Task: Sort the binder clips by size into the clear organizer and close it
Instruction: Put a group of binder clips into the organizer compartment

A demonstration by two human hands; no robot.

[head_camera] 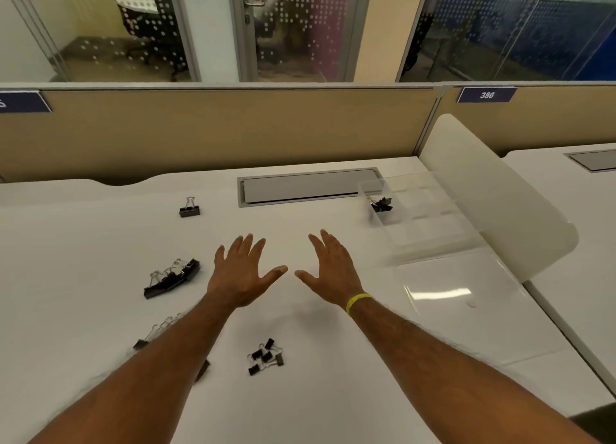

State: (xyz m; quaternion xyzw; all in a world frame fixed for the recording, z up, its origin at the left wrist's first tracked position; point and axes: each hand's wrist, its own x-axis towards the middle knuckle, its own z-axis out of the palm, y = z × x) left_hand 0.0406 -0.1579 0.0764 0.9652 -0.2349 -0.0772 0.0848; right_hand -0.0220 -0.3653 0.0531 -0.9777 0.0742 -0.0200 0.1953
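- Two hands hovering just above the counter (83, 243), palms down, fingers straight and spread, gripping nothing: left hand (245, 273) and right hand (330, 270) side by side, thumbs nearly meeting, poised, by the look of it, to choose the next pile.
- Thin yellow wristband (358, 302) on the right wrist.
- Between the forearms: loose cluster of small clips (265, 357), black bodies, wire loops splayed at odd angles.
- Left of the left hand: row of large clips (173, 277) packed body to body, apparently grouped by size for quick lifting.
- More clips (156, 332) partly hidden beneath the left forearm, size hard to judge.
- Farther back on the left, well apart from the rest: lone clip (189, 207) upright on its flat base, handles up.
- Ahead on the right: clear organizer (416, 210), rigid see-through plastic divided into a grid of compartments, open.
- Lid (466, 297) laid flat on the near side, glossy with reflected light.
- Only the far-left corner compartment occupied, by a few black clips (381, 204); sorting judged barely begun, closing some way off.
- Behind: grey cable hatch (310, 187) set flush in the smooth white counter.
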